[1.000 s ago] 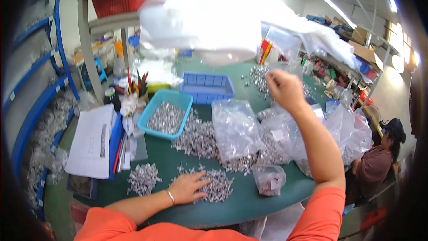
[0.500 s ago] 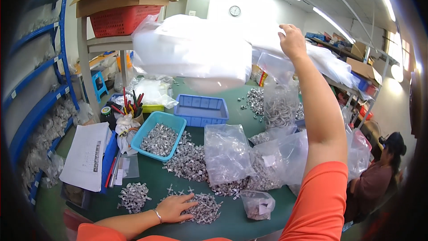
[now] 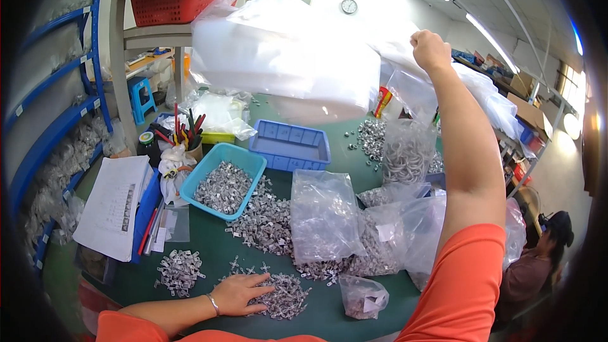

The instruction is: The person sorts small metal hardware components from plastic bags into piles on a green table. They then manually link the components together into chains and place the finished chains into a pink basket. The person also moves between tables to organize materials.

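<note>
My left hand lies with fingers outstretched on a pile of small grey metal clips near the table's front edge. My right hand is raised high at the right with its fingers curled closed, beside a stack of clear plastic bags hanging over the table. What those fingers hold is hidden. A smaller heap of clips sits left of my left hand. Behind it, a larger heap spreads out beside a turquoise basket of clips. A flat clear bag rests on the heap's right part.
An empty blue tray stands behind the basket. Filled bags and loose metal rings are at the right. Papers and a cup of tools line the left side. A person sits at far right.
The fingers of my right hand, earlier partly extended at the hanging bags, have curled closed. My left hand stays on the pile. The view has tilted slightly down.
</note>
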Demonstrator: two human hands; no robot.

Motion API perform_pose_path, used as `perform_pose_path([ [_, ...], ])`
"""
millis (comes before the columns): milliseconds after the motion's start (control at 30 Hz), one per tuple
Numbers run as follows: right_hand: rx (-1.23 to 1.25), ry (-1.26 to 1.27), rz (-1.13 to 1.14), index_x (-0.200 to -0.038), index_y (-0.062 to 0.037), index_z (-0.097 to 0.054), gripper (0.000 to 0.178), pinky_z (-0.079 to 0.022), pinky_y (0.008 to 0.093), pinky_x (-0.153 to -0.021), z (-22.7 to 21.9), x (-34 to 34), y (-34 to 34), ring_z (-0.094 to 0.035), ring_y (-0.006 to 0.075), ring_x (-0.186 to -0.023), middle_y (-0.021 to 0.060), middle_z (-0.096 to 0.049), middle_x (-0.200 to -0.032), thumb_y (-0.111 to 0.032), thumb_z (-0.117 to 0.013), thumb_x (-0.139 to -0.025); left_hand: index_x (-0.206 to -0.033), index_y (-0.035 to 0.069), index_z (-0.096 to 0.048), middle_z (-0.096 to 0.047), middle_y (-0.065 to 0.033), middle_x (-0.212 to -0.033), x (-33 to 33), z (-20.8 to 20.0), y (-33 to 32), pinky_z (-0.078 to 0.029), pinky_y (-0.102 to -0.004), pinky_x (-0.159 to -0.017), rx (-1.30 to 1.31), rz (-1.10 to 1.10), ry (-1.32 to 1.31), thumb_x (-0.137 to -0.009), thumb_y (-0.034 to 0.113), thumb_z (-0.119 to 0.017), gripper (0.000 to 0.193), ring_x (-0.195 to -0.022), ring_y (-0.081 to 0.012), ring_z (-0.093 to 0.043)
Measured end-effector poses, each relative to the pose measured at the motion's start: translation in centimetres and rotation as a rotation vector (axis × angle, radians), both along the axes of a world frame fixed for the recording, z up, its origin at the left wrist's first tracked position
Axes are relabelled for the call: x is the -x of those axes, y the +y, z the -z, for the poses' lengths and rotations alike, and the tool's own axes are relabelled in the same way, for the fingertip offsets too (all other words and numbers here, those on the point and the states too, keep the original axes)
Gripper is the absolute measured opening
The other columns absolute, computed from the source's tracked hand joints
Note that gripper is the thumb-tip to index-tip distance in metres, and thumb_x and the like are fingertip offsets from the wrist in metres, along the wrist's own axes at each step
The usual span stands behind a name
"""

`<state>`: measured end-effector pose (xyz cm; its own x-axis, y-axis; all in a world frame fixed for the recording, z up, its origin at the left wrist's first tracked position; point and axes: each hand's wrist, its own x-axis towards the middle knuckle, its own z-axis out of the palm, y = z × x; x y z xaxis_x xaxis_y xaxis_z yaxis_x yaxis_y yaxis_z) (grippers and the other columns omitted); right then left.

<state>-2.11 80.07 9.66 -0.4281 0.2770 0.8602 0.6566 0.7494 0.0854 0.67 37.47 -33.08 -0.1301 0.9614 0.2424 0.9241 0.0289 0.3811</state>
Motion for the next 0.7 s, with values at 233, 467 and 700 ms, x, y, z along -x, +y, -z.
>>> perform_pose_path([
  [233, 0.271, 0.376, -0.419, -0.075, -0.0066, -0.066, 0.017, -0.049, 0.0319, -0.064, -2.9, -0.9, -2.3, -0.063, 0.0203, -0.076, 0.0103, -0.066, -0.078, -0.023, -0.07, -0.072, -0.118, 0.017, -0.054, -0.045, -0.0134, -0.129, 0.0, 0.0, 0.0, -0.044, -0.0373, -0.086, -0.027, 0.003, 0.008, -0.08, 0.043, -0.058, 0.046, -0.107, -0.029, -0.053],
  [467, 0.579, 0.981, -1.326, -0.088, 0.0005, -0.06, 0.007, -0.055, 0.0286, -0.069, -4.9, -2.1, -3.4, -0.061, 0.0172, -0.076, 0.0096, -0.06, -0.093, -0.005, -0.056, -0.085, -0.117, 0.02, -0.055, -0.047, -0.0116, -0.127, 0.0, 0.3, -0.3, -0.046, -0.0369, -0.082, -0.061, -0.014, 0.035, -0.078, 0.044, -0.06, 0.045, -0.103, -0.0285, -0.055],
  [700, 0.68, 1.097, -1.338, -0.107, 0.0054, -0.052, 0.032, -0.053, 0.0307, -0.072, -3.8, -8.2, -2.2, -0.059, 0.0193, -0.082, 0.0104, -0.059, -0.095, -0.019, -0.056, -0.088, -0.117, 0.019, -0.055, -0.047, -0.012, -0.128, -0.2, 0.7, 0.5, -0.045, -0.0389, -0.084, -0.087, 0.027, 0.006, -0.078, 0.045, -0.06, 0.047, -0.105, -0.029, -0.054],
])
